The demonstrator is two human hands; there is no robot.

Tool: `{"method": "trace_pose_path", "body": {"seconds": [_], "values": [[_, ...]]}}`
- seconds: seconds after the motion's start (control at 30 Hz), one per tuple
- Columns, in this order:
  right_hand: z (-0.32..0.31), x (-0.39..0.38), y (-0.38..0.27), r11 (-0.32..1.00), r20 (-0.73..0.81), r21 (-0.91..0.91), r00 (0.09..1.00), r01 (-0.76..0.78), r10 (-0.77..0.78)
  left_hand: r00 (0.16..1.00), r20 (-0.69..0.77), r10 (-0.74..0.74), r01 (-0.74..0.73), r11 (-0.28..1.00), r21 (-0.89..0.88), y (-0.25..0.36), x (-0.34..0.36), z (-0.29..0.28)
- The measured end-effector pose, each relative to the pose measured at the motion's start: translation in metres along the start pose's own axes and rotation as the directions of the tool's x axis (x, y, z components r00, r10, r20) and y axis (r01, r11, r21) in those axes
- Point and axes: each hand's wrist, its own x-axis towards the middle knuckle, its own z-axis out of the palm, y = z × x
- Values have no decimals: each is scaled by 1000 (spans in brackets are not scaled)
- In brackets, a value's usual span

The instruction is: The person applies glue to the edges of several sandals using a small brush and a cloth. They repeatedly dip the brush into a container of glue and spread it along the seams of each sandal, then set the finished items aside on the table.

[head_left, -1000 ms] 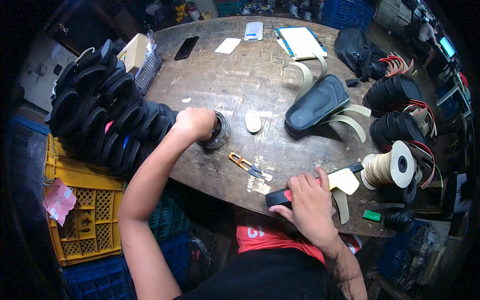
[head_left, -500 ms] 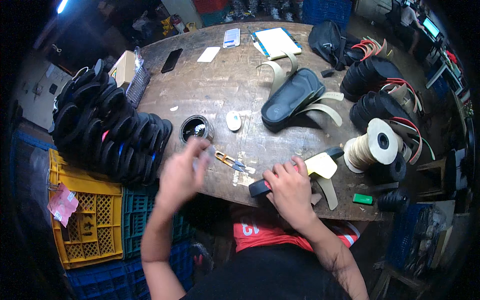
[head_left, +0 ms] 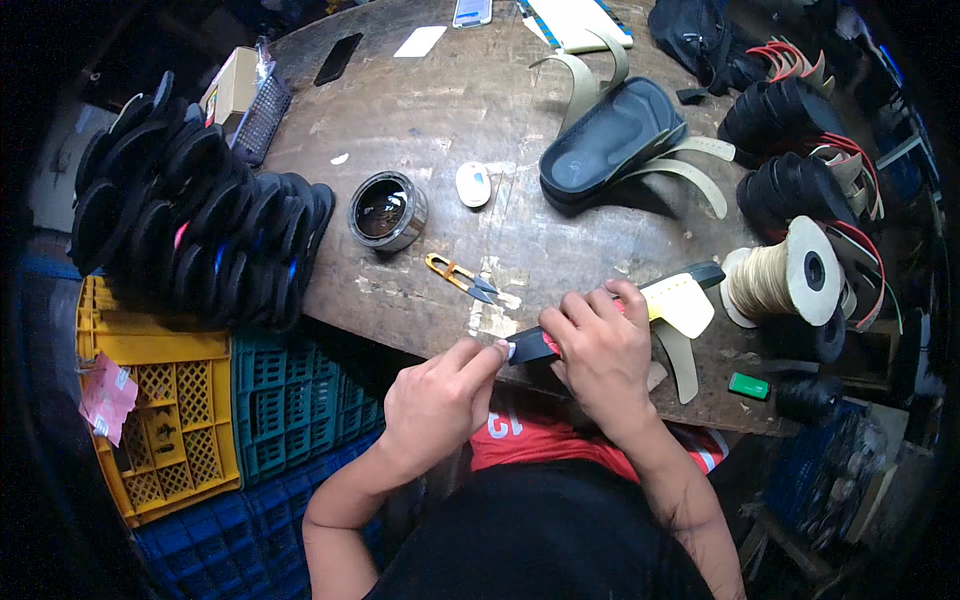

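Note:
My right hand (head_left: 607, 350) is wrapped round a black sandal (head_left: 528, 346) lying on its side at the table's near edge. A yellow piece (head_left: 682, 303) and a pale strap (head_left: 679, 368) stick out from that sandal, right of my hand. My left hand (head_left: 447, 398) is closed at the sandal's left end. Something small and whitish shows at its fingertips, too hidden to name. Beyond it sit yellow-handled thread snips (head_left: 462, 279) and an open glass jar (head_left: 388, 212) of dark liquid. A second black sandal (head_left: 612, 140) with loose pale straps stands farther back.
Stacked black soles (head_left: 200, 215) crowd the table's left side, above yellow (head_left: 165, 420) and teal crates. At right stand a thread spool (head_left: 785, 272), a green box (head_left: 749, 386) and more black sandals (head_left: 780, 115). A white oval object (head_left: 473, 185) lies mid-table.
My left hand has come from beside the jar down to the sandal's left end. My right hand keeps its hold on the sandal. The whole view has shifted slightly.

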Motion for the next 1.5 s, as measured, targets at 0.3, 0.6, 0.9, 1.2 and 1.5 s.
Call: {"method": "trace_pose_path", "body": {"seconds": [0.3, 0.6, 0.9, 1.2, 1.5], "values": [[3, -2, 1, 1000, 2, -15, 1000, -7, 7, 998, 51, 43, -47, 995, 83, -2, 2, 0], [3, 0, 1, 1000, 8, -30, 1000, -5, 5, 962, -248, 112, -142, 984, -108, -24, -5, 39], [6, -2, 2, 1000, -21, -13, 1000, -4, 4, 970, -154, 190, -183, 981, 56, -18, -1, 30], [5, -1, 1, 999, -27, -40, 1000, -2, 1, 966, -101, 237, -233, 971, 56, -17, 8, 25], [7, -1, 3, 1000, -28, -30, 1000, 8, -9, 959, -111, 262, -256, 965, 60, -16, 17, 14]]}}
